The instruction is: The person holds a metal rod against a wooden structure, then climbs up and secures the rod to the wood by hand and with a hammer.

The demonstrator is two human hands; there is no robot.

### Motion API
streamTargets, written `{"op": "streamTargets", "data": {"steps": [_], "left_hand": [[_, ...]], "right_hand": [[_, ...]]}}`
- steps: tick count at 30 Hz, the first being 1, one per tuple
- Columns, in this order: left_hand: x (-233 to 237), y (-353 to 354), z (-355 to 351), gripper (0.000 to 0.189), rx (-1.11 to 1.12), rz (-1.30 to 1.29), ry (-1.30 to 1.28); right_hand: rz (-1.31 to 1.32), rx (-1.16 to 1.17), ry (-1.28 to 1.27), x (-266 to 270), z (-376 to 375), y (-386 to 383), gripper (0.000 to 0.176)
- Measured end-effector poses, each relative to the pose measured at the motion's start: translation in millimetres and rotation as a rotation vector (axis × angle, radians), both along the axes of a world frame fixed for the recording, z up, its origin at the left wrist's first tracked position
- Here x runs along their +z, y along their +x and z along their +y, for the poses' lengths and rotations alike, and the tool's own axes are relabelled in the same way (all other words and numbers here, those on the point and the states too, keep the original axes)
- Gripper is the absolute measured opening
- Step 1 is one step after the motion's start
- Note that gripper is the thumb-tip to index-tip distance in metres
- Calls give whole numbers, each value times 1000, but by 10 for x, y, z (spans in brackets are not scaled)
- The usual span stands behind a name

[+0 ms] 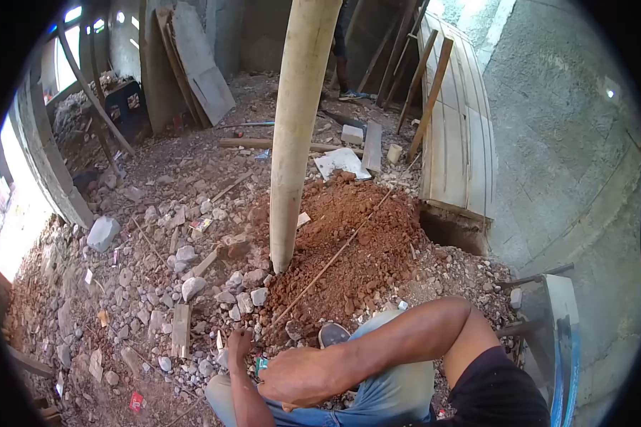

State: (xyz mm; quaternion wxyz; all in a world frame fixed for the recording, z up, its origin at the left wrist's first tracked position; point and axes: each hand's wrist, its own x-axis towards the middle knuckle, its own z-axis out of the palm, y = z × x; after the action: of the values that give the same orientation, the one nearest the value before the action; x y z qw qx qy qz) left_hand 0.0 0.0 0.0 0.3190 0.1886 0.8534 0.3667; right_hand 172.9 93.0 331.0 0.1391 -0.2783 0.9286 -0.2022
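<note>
Left hand [238, 343] low at the ground, fingers bunched together and pointing down into the rubble, right at the near end of a thin taut string [335, 252]. Cannot tell whether the fingers actually pinch the string or only touch the stones there. Right hand [299, 376] sits just beside it, forearm crossed over the bent knee in faded blue jeans [384, 388]. Its fingers are loosely curled inward, palm down; what it grips, if anything, is hidden. A small teal object [262, 364] shows between the two hands, too small to identify. The hands are close but not touching.

The string runs diagonally up and to the right from the left hand, across the red soil mound [356, 228], toward the plank formwork [457, 142]. The soil is clumpy, crumbly and brick-red. A wooden pole [299, 128], smooth, pale and round, stands slightly tilted at the mound's left edge.

A grey shoe toe [332, 333] is planted at the mound's foot, just beside the hands. The ground to the left is grey broken stones [192, 285], angular and dusty, mixed with short flat wood offcuts [181, 327]. A rough grey concrete wall [555, 142] stands on the right.
</note>
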Motion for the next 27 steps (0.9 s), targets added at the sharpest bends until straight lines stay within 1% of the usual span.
{"op": "streamTargets", "data": {"steps": [2, 3, 4, 5, 8, 12, 14, 18, 23, 27], "left_hand": [[-1, -40, -14, 39, 35, -44, 26], [-126, 67, -32, 39, 33, -58, 22], [-337, 18, -39, 39, 29, -3, 31], [-447, -26, -40, 39, 25, 53, 40], [-370, -41, -38, 39, 16, 60, -1], [-400, -54, -36, 40, 23, 50, -12], [-393, -52, -43, 41, 32, 34, 5], [-487, -82, -43, 43, 22, 45, -25], [-588, -107, -61, 43, 34, 34, 15], [-480, -77, -62, 43, 54, 12, 20]], "right_hand": [[-203, 29, 109, 83, -8, -66, 35], [-217, 29, 104, 104, -9, 2, 35], [-219, 24, 96, 105, -12, -3, 34], [-220, 18, 88, 106, -12, -11, 33], [-178, 22, 95, 112, -16, -20, 31], [-188, 22, 90, 211, -10, -18, 32], [-122, 47, 83, 175, -4, -10, 31], [-158, 32, 91, 157, -19, -13, 32], [-165, 35, 79, 182, -7, -17, 32], [-134, 36, 107, 178, -19, -15, 32]]}}
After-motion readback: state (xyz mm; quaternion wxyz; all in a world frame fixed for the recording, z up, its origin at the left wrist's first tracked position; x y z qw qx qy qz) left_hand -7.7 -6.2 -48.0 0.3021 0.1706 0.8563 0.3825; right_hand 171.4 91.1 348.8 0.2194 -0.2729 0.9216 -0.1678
